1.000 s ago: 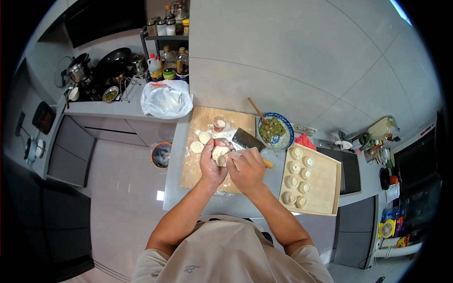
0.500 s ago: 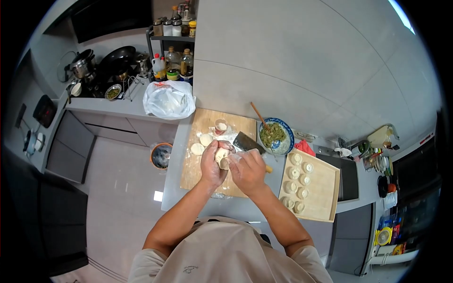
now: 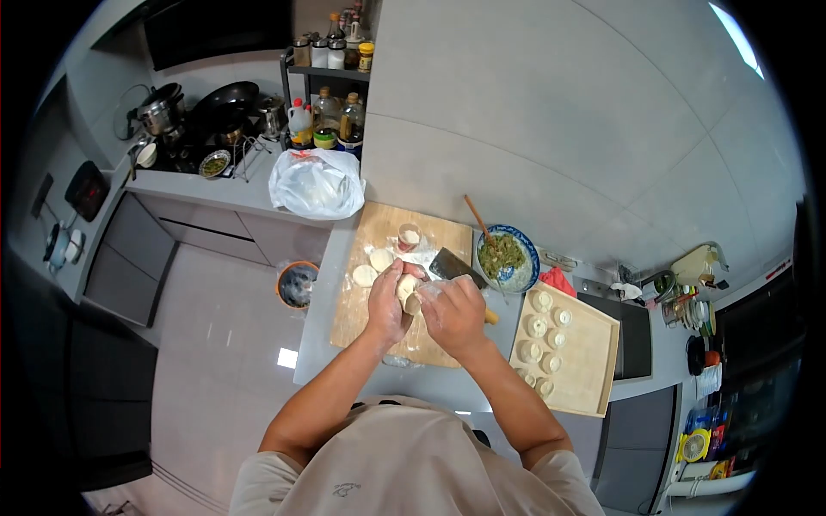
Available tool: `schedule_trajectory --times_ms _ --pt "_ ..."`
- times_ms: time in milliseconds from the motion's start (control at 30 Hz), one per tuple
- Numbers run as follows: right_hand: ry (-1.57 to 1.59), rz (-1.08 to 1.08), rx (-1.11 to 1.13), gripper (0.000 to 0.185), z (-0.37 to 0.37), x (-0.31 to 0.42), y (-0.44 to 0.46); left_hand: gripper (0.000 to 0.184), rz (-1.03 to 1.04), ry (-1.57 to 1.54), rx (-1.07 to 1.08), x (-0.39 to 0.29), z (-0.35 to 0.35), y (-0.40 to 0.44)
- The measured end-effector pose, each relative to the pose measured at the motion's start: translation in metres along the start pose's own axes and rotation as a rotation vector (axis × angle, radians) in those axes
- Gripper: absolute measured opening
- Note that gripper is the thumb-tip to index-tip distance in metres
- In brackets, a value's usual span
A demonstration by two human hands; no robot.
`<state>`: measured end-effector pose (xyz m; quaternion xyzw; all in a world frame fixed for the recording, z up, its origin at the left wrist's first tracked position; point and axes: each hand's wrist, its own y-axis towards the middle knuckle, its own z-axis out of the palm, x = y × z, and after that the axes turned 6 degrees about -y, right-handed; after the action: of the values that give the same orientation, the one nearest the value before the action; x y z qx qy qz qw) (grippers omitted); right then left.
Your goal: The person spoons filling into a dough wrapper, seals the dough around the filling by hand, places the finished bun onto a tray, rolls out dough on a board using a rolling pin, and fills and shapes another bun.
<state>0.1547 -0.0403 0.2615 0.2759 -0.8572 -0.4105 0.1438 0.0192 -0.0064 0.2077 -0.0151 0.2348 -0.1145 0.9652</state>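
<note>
My left hand [image 3: 389, 303] is cupped round a pale dough bun [image 3: 407, 289] above the wooden board. At the bun's near right edge, the fingers of my right hand [image 3: 454, 316] pinch the dough. Flat round dough wrappers [image 3: 381, 259] lie on the floured board [image 3: 354, 318] just beyond my left hand. Behind my hands, a cleaver [image 3: 453, 265] rests on the board, and a small cup [image 3: 409, 236] stands near its back. A rolling pin's end [image 3: 491, 316] shows beside my right wrist. Dough hides my fingertips in part.
Right of the board stands a blue-patterned bowl [image 3: 531, 249] of green filling with a wooden-handled utensil [image 3: 475, 213]. A wooden tray [image 3: 585, 378] holds several shaped buns [image 3: 531, 352]. A white plastic bag [image 3: 318, 185] sits at the counter's left corner, above a floor bucket [image 3: 297, 285].
The camera view has shifted slightly, so the surroundings sit a little lower and to the right. Both hands stay on the bun, with only a small shift of the fingers.
</note>
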Motion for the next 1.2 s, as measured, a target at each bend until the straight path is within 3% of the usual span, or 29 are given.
schedule_trajectory --times_ms 533,700,800,1133,1200 --pt "0.055 0.001 0.057 0.023 0.006 -0.013 0.005 0.046 -0.051 0.032 -0.003 -0.010 0.007 -0.001" --pt "0.074 0.045 0.102 0.020 -0.010 -0.010 0.015 0.061 -0.236 0.066 -0.006 -0.027 0.013 -0.006" --pt "0.119 -0.032 0.177 0.021 -0.005 -0.020 0.013 0.061 -0.329 0.054 -0.080 -0.028 0.017 -0.005" --pt "0.209 0.206 0.262 0.016 -0.010 -0.019 0.006 0.056 -0.483 -0.200 -0.215 -0.022 -0.001 -0.002" --pt "0.214 0.226 0.256 0.015 -0.013 -0.018 0.002 0.057 -0.504 -0.204 -0.086 -0.023 -0.006 -0.001"
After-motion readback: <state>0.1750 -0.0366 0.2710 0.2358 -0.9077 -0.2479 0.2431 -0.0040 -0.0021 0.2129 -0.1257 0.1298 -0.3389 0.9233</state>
